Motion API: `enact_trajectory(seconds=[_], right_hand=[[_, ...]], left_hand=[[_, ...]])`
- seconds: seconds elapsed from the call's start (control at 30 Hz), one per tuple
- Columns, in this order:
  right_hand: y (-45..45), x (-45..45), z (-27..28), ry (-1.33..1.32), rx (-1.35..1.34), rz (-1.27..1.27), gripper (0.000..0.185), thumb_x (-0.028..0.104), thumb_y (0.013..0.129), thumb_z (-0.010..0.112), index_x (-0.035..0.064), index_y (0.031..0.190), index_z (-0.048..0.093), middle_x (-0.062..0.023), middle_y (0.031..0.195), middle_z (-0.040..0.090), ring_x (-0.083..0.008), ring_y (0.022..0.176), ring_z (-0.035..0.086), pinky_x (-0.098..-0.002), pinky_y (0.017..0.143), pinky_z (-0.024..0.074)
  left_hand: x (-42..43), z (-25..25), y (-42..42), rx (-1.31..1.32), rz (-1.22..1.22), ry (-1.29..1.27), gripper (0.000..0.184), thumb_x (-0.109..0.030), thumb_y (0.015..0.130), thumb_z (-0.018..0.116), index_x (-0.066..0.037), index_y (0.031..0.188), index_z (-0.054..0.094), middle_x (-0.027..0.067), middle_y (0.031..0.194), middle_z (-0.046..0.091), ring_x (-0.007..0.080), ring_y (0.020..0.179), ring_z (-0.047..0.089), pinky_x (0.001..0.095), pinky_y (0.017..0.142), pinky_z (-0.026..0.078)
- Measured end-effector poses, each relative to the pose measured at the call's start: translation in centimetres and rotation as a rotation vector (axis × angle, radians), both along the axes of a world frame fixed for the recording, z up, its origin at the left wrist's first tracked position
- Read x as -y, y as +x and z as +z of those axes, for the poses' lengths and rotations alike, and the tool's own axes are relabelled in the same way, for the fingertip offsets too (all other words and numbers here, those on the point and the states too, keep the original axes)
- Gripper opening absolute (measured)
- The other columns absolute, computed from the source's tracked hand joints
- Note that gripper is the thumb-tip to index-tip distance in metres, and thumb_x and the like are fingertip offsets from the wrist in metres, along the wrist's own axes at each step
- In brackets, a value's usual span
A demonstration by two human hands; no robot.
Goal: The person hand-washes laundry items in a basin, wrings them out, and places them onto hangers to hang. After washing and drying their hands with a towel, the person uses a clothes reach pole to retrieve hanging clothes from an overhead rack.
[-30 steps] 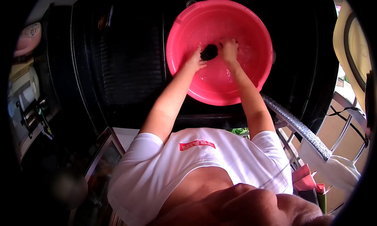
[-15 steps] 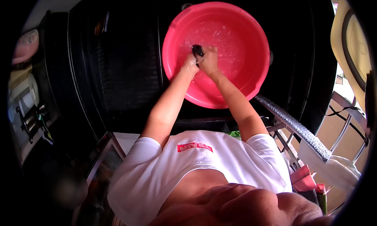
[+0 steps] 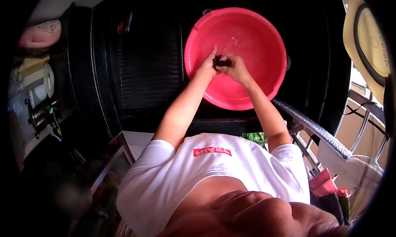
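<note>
A small dark bundle (image 3: pixel 221 62), perhaps wet cloth, sits between my two hands above the basin. My left hand (image 3: pixel 209 65) is closed round its left side, with one finger or the thumb sticking up. My right hand (image 3: pixel 236 68) pinches the bundle from the right, fingers bent over it. Its exact kind is too small and dark to make out. Beneath both hands is a round pink-red basin (image 3: pixel 268 86) with water in it and a few bubbles on the surface.
The basin stands in a black sink with a ribbed black drainboard (image 3: pixel 144 72) to its left. A brush-like item (image 3: pixel 125 23) lies at the drainboard's back. A grey fuzzy-covered rail (image 3: pixel 313 127) runs at the right. A pink container (image 3: pixel 43 34) is at far left.
Both hands have come up with the dark bundle, and my right fingers now pinch its side. Splashing and foam in the water have lessened. The view has shifted slightly.
</note>
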State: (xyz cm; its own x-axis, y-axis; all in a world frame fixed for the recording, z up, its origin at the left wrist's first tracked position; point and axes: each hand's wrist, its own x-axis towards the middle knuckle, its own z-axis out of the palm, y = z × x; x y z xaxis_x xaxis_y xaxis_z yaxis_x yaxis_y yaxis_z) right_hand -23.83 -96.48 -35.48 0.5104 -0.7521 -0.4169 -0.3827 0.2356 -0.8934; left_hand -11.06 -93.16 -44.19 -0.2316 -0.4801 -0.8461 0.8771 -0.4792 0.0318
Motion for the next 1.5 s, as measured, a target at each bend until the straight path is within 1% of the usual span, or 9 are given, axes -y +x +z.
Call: enact_trajectory(seconds=[0.07, 0.13, 0.27, 0.47, 0.7, 1.07, 1.13, 1.4, 1.5], right_hand=[[-0.6, -1.0, 3.1, -0.084, 0.067, 0.194, 0.016, 0.006, 0.071, 0.075, 0.0027, 0.078, 0.061, -0.0073, 0.071, 0.063, -0.0125, 0.070, 0.059, -0.0285, 0.066, 0.0486], [-0.9, -0.4, 4.7, 0.118, 0.250, 0.103, 0.014, 0.010, 0.075, 0.073, 0.0015, 0.078, 0.062, -0.0066, 0.066, 0.062, -0.0119, 0.063, 0.058, -0.0281, 0.059, 0.0479], [0.0, 3.5, 4.2, -0.504, -0.205, -0.153, 0.034, 0.035, 0.083, 0.065, 0.0008, 0.085, 0.063, -0.0116, 0.082, 0.064, -0.0224, 0.078, 0.063, -0.0321, 0.067, 0.0494], [1.2, 1.7, 6.3, 0.707, 0.761, -0.366, 0.038, 0.036, 0.086, 0.062, 0.0014, 0.101, 0.058, -0.0102, 0.086, 0.063, -0.0199, 0.075, 0.061, -0.0300, 0.066, 0.0504], [4.8, -3.7, 8.1, -0.320, 0.319, -0.578, 0.018, 0.018, 0.085, 0.065, 0.0010, 0.084, 0.059, -0.0101, 0.065, 0.061, -0.0168, 0.061, 0.058, -0.0294, 0.058, 0.0459], [7.3, -8.6, 10.7, -1.124, 0.153, -0.514, 0.018, 0.014, 0.085, 0.058, 0.0031, 0.099, 0.059, -0.0136, 0.094, 0.064, -0.0315, 0.093, 0.061, -0.0371, 0.082, 0.0463], [8.0, -8.3, 10.9, -0.551, 0.389, -0.442, 0.022, 0.017, 0.087, 0.058, 0.0019, 0.103, 0.060, -0.0150, 0.097, 0.065, -0.0309, 0.092, 0.062, -0.0361, 0.080, 0.0483], [10.4, -8.5, 13.3, -0.166, 0.850, -0.575, 0.017, 0.011, 0.088, 0.059, -0.0008, 0.100, 0.061, -0.0036, 0.081, 0.061, -0.0099, 0.073, 0.058, -0.0231, 0.067, 0.0468], [8.9, -8.8, 16.5, -0.133, 0.752, -0.214, 0.024, 0.013, 0.087, 0.060, 0.0014, 0.108, 0.059, -0.0054, 0.089, 0.061, -0.0128, 0.086, 0.058, -0.0270, 0.079, 0.0477]], left_hand=[[0.4, 2.5, 1.1, 0.250, -0.256, -0.129, 0.050, -0.055, 0.086, 0.053, -0.006, 0.075, 0.058, 0.0059, 0.065, 0.058, 0.0203, 0.060, 0.058, 0.0283, 0.060, 0.051], [-0.5, 4.5, 1.8, 0.178, -0.344, -0.410, 0.054, -0.058, 0.084, 0.053, -0.005, 0.091, 0.060, 0.0068, 0.076, 0.061, 0.0198, 0.067, 0.060, 0.0311, 0.061, 0.051], [-0.7, 12.4, 0.2, 0.293, -0.217, -0.433, 0.064, -0.066, 0.080, 0.051, -0.012, 0.113, 0.051, 0.0039, 0.097, 0.060, 0.0178, 0.086, 0.057, 0.0364, 0.060, 0.050], [-1.6, 13.5, 1.0, 0.265, -0.249, -0.511, 0.060, -0.068, 0.082, 0.044, -0.015, 0.111, 0.052, 0.0023, 0.092, 0.059, 0.0166, 0.084, 0.056, 0.0293, 0.054, 0.041], [-5.1, 13.8, 1.0, -0.074, 0.101, -0.170, 0.059, -0.051, 0.095, 0.032, -0.009, 0.136, 0.031, 0.0115, 0.134, 0.040, 0.0278, 0.128, 0.036, 0.0439, 0.105, 0.033], [-9.5, 18.1, 5.8, 0.222, -0.160, -0.655, 0.038, -0.031, 0.097, 0.043, -0.009, 0.129, 0.044, 0.0049, 0.125, 0.051, 0.0207, 0.115, 0.049, 0.0380, 0.094, 0.044], [-9.7, 19.0, 5.9, 0.407, -0.159, -0.733, 0.040, -0.032, 0.098, 0.041, -0.010, 0.132, 0.042, 0.0069, 0.131, 0.045, 0.0206, 0.119, 0.045, 0.0383, 0.094, 0.044], [-11.1, 21.1, 7.6, 0.005, 0.019, -0.440, 0.096, -0.072, 0.075, 0.051, 0.003, 0.132, 0.032, 0.0179, 0.138, 0.033, 0.0342, 0.128, 0.034, 0.0457, 0.108, 0.029], [-12.3, 23.7, 7.0, 0.099, -0.296, -0.789, 0.122, -0.091, 0.058, 0.037, -0.002, 0.140, 0.019, 0.0232, 0.141, 0.027, 0.0389, 0.131, 0.031, 0.0586, 0.101, 0.033]])
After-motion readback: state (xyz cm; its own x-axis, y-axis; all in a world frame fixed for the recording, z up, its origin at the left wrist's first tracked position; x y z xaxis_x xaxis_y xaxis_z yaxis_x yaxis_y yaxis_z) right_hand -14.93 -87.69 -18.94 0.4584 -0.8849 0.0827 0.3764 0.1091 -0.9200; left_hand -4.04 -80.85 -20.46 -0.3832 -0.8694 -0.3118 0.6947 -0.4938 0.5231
